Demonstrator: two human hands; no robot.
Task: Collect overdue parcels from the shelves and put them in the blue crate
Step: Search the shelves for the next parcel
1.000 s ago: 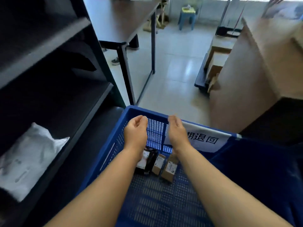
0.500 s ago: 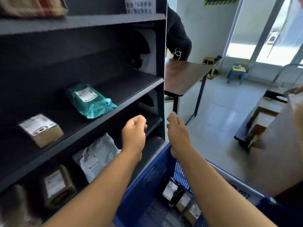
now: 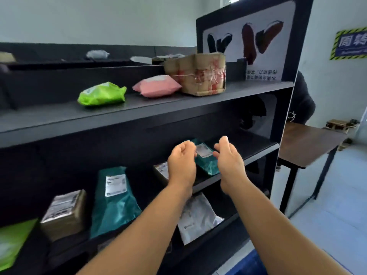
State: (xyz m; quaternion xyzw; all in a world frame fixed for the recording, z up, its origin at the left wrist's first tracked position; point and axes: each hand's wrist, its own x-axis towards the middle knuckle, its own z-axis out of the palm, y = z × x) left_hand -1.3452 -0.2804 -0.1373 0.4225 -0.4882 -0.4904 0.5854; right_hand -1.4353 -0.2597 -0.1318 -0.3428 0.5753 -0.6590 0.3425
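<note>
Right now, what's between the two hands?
In the head view, the teal parcel on the middle shelf shows between the left hand and right hand, white label facing up.

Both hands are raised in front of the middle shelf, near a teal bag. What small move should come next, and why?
Probably reach forward a little and take the teal bag. The left hand and right hand hang on either side of its white label, holding nothing, and no parcel is gripped yet.
</note>
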